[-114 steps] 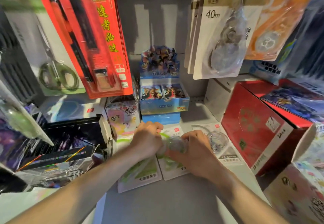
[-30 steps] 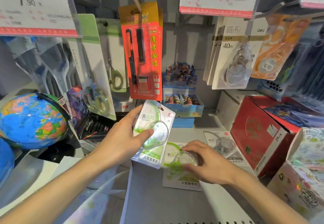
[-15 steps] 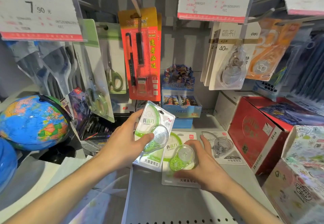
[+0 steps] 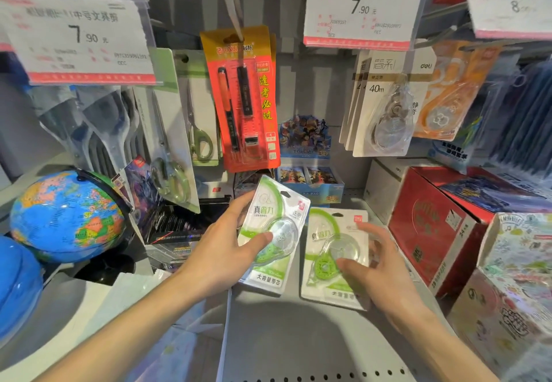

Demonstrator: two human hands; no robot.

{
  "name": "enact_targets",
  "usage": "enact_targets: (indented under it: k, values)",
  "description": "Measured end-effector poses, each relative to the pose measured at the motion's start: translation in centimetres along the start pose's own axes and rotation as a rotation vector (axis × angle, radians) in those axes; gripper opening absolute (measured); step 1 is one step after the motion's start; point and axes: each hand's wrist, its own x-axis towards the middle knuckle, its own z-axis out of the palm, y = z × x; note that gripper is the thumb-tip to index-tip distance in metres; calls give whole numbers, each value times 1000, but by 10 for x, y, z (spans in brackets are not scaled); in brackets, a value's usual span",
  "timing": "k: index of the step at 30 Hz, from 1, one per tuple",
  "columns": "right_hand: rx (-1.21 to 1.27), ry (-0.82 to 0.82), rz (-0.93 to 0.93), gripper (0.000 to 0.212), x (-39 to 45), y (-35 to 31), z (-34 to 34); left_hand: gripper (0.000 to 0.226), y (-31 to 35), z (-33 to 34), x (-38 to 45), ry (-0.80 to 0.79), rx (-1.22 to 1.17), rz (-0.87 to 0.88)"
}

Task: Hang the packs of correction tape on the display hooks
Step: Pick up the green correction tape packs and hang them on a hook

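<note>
One green correction tape pack [image 4: 273, 232] is lifted off the shelf [image 4: 283, 337], pinched in the left hand [image 4: 221, 257], likely bound for a hook at twelve o'clock. The right hand [image 4: 378, 274] curls around a second pack [image 4: 334, 257], raising it for hanging.

2 bare forearms rise from the bottom edge, each ending in a bare hand: the left hand [image 4: 222, 257] and the right hand [image 4: 380, 274]. No sleeve covers either arm as far as the frame shows. Wrists and fingers [image 4: 363, 228] carry no watch, ring or glove. Nails look short and plain.
</note>
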Motion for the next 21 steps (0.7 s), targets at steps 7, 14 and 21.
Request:
enact_targets:
  k: [7,14,21]
  values:
    - [110,-33,-115,68,-28,-40,-40,67,12,3,-10,-19,-192,87]
    - [152,-87,-251,58,-48,-76,-63,64,50,3,-14,74,-272,231]
    - [71,-74,-512,53,-34,-115,-94,63,100,-2,-20,211,-261,310]
